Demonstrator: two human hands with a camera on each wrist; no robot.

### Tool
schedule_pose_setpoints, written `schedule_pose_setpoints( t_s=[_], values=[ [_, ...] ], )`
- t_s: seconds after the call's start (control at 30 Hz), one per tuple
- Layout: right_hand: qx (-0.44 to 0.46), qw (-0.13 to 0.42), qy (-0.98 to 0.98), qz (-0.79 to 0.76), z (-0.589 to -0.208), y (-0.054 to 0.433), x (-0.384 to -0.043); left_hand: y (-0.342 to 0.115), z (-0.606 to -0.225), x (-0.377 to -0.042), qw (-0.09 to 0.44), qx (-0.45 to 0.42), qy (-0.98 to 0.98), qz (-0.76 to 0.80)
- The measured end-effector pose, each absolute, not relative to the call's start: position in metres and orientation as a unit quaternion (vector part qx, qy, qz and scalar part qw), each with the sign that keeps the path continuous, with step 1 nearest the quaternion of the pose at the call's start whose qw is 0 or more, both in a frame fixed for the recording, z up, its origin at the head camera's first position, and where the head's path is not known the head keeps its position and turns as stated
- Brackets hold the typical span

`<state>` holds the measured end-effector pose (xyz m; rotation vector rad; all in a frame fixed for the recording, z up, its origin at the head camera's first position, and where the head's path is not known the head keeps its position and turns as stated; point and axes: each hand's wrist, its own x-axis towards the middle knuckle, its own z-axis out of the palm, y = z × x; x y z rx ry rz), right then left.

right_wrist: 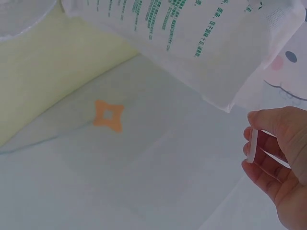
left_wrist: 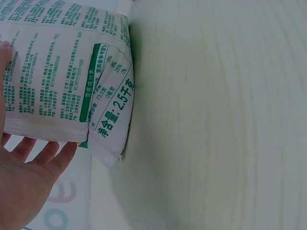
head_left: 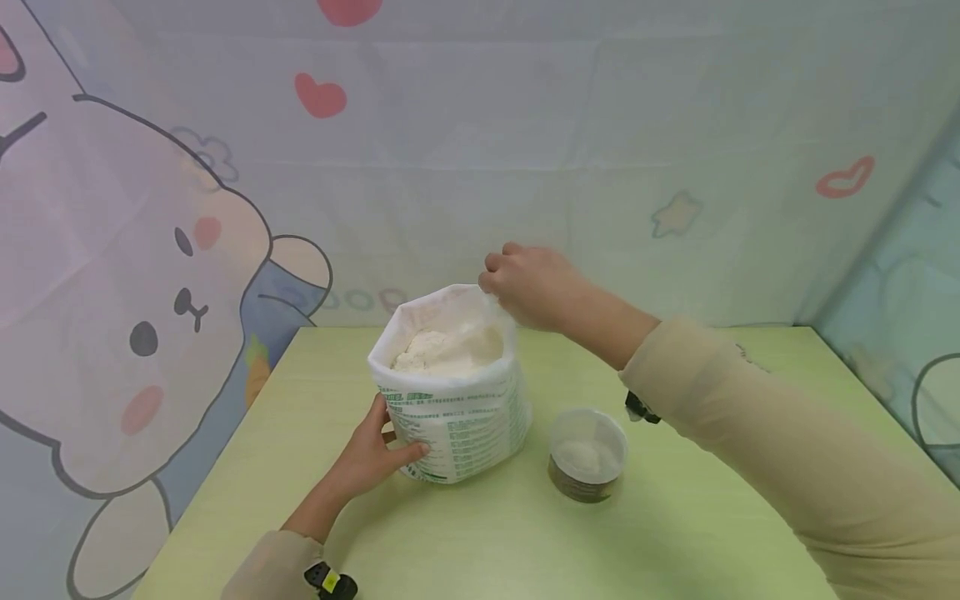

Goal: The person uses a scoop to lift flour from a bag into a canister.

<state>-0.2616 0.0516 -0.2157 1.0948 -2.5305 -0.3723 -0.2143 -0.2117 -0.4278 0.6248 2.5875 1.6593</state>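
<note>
A white flour bag [head_left: 457, 425] with green print stands on the table, its top open and cream-coloured flour [head_left: 431, 354] heaped inside. With the thumb on the front and the fingers at the side, my left hand [head_left: 375, 458] holds the bag low down; the same hand [left_wrist: 29, 177] shows in the left wrist view. Above the bag's far right rim, my right hand [head_left: 536, 287] pinches a thin white handle [right_wrist: 252, 146] between thumb and fingers. The handle's other end cannot be made out. Right of the bag sits a round tub [head_left: 588, 479] with a little white powder inside.
The pale green table [head_left: 450, 550] carries the bag and the tub. Behind it hangs a printed cloth backdrop [head_left: 480, 108] with hearts and a cartoon animal, close to the right hand. Another cloth [head_left: 900, 275] hangs along the right side.
</note>
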Motion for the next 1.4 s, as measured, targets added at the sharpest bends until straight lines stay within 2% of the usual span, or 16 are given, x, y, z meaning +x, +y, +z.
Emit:
schedule_pose_setpoints(
  t_s=[0.43,0.73,1.1,1.4],
  values=[
    [0.371,0.161,-0.903,-0.142,-0.228,0.038,-0.259,-0.210,-0.426,-0.213,0.008,0.191,0.827,0.528],
    [0.364,0.138,-0.908,-0.153,-0.231,0.028,-0.258,-0.201,-0.398,-0.196,0.019,0.192,0.827,0.529],
    [0.352,0.109,-0.919,-0.143,-0.233,0.019,-0.253,-0.211,-0.425,-0.211,0.008,0.194,0.827,0.528],
    [0.340,0.102,-0.927,-0.120,-0.233,0.020,-0.255,-0.211,-0.427,-0.213,0.006,0.196,0.825,0.530]
  ],
)
